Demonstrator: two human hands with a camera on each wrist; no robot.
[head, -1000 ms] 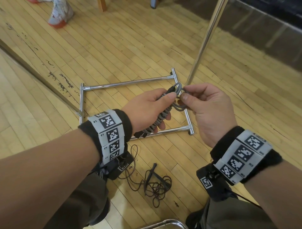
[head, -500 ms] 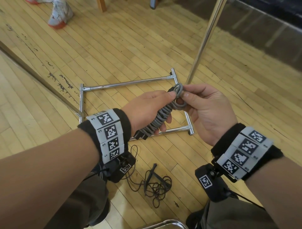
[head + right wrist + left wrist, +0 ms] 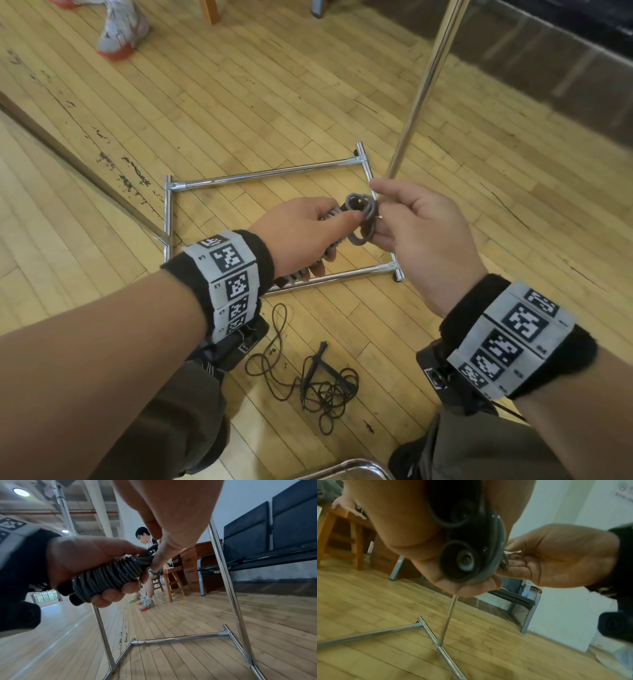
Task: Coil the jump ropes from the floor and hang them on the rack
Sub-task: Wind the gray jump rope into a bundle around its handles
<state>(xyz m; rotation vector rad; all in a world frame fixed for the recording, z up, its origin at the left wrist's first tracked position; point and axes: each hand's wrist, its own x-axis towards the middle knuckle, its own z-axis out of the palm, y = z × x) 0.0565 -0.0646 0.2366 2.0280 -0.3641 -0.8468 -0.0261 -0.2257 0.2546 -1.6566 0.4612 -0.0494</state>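
1. The left hand's (image 3: 301, 236) fingers (image 3: 109, 596) curl round a grey rope (image 3: 109, 573) wound tightly about its black handles, thumb laid along the top of the bundle.
2. The right hand (image 3: 424, 240) pinches the rope's loose end loops (image 3: 361, 219) at the bundle's far end, thumb and fingertips pressed together on them; the remaining fingers are bent below.
3. The bundle is held in the air, tilted, above the chrome rack's (image 3: 274, 174) rectangular base frame, inside its outline as the head camera sees it.
4. The rack's upright pole (image 3: 424, 89) rises just beyond the right hand, close to the knuckles; a second upright (image 3: 102, 635) stands at the frame's left side, below the left hand.
5. A thin dark rope (image 3: 318, 380) lies tangled on the wooden floor (image 3: 239, 102) nearer the person than the frame, between the two forearms.
6. A curved chrome tube (image 3: 346, 469) shows at the bottom edge of the head view.
7. Another person's shoe (image 3: 120, 31) sits at the top left, well apart from the rack; open floorboards lie between.
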